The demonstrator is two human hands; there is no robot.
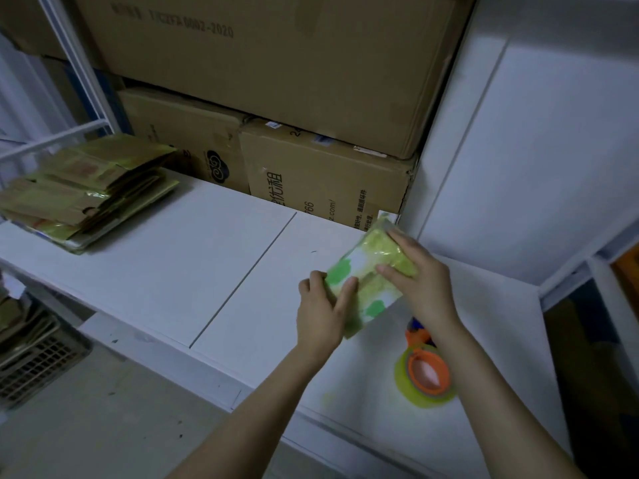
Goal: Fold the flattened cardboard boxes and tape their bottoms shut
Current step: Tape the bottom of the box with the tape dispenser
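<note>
We grip the small green-and-white box (363, 285) between both hands, left hand (323, 314) at its near end, right hand (420, 278) on top; tape roll (427, 375) lies on the desk (173, 271) beneath our right wrist

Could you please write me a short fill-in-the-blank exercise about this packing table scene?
1. Both the left hand and the right hand hold a small green and ____ printed box.
2. The yellow tape roll with an orange core lies under the ____ forearm.
3. The stack of flattened boxes sits at the table's ____ end.

Missing words: white; right; left
</note>
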